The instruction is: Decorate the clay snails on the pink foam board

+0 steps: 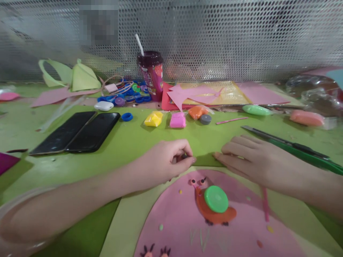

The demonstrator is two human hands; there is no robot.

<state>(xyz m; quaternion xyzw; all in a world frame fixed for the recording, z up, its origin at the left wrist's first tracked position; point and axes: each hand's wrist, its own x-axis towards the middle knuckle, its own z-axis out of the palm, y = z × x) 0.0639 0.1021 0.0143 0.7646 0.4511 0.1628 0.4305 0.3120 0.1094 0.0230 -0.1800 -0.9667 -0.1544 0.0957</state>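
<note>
My left hand (178,159) is curled with thumb and forefinger pinched together; a small dark lump (184,156) shows inside the curl, mostly covered by the fingers. Palm down on the green table, my right hand (249,157) has its fingers stretched out, holding nothing visible. Just below both hands lies a rounded pink paper (166,210) on a pale yellow sheet (123,221). An orange clay snail (230,214) on it has a green bottle cap (215,198) as its shell and eyes on stalks. A thin pink strip (265,205) lies near my right wrist.
A utility knife (284,141) lies beside my right hand. Yellow (153,119), pink (178,120) and orange clay packs (197,112) line the far side, with a grey cap (205,119). Phones (92,132) lie left. A drink cup (151,76) stands by the perforated metal panel (214,39).
</note>
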